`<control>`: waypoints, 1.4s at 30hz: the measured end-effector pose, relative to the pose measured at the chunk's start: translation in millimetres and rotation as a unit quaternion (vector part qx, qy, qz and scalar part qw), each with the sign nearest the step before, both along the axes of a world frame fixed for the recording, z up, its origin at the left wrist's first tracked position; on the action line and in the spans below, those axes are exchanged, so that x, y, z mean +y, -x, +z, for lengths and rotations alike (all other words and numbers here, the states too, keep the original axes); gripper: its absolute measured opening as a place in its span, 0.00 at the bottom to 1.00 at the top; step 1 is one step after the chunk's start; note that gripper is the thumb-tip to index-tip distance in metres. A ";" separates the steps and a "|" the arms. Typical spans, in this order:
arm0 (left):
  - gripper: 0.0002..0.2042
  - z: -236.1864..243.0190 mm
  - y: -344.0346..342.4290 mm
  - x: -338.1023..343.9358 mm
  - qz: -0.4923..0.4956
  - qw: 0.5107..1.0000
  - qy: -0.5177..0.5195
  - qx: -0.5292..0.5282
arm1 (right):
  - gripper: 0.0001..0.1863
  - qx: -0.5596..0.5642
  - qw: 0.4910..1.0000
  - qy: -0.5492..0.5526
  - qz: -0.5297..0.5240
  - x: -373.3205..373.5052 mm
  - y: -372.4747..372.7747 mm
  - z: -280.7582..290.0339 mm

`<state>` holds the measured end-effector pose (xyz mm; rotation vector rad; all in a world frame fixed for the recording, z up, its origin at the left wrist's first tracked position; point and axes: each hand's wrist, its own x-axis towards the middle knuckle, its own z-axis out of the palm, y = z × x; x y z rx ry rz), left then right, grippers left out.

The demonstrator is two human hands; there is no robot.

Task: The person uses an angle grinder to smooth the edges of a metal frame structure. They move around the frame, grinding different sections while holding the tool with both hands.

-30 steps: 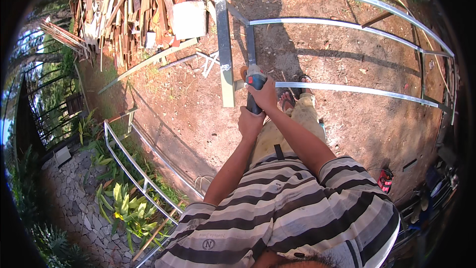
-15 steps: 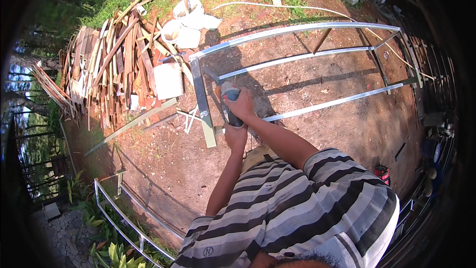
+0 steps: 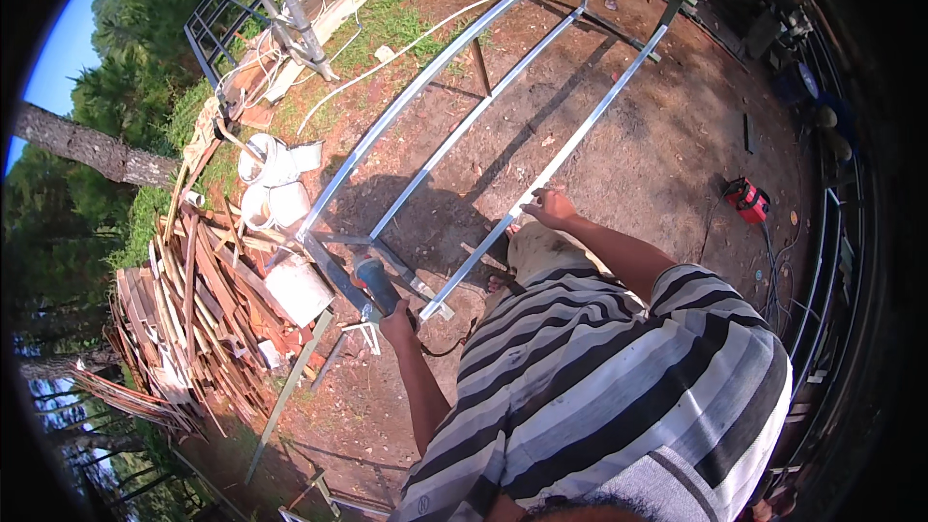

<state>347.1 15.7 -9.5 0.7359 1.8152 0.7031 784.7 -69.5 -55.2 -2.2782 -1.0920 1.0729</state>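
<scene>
My left hand (image 3: 394, 322) is closed round the rear of an angle grinder (image 3: 375, 278), a tool with a blue-green body. The grinder's head lies over the near-left end of a silver metal frame (image 3: 411, 184), beside its dark end bar (image 3: 333, 273). Whether its disc touches the metal is too small to tell. My right hand (image 3: 549, 210) has its fingers curled on the frame's nearest long rail (image 3: 580, 140), partway along it. The frame stands on short legs and runs away to the far right.
Left of the frame lie a heap of wooden strips (image 3: 198, 314), white buckets (image 3: 266, 159) and a pale board (image 3: 298, 288). A pale hose (image 3: 435, 29) crosses the ground beyond. On the right sits a red machine (image 3: 748, 200) with cables. A ladder (image 3: 280, 10) stands at the far left.
My right hand has let go of the grinder and moved right onto the near rail. The grinder is now in my left hand alone. The view has turned, so the frame slants more steeply.
</scene>
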 end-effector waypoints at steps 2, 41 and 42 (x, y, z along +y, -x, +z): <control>0.14 2.7 -10.1 -7.0 0.004 0.999 0.047 -0.005 | 0.41 -0.024 0.991 0.048 -0.122 -74.7 -70.2 -28.5; 0.15 -142.9 -454.3 -7.9 0.213 0.945 0.185 -0.167 | 0.23 0.118 0.949 0.166 0.241 -103.5 -515.4 -49.5; 0.14 -143.6 -460.4 -12.8 0.227 0.943 0.185 -0.160 | 0.23 0.115 0.941 0.207 0.242 -85.3 -524.7 -41.7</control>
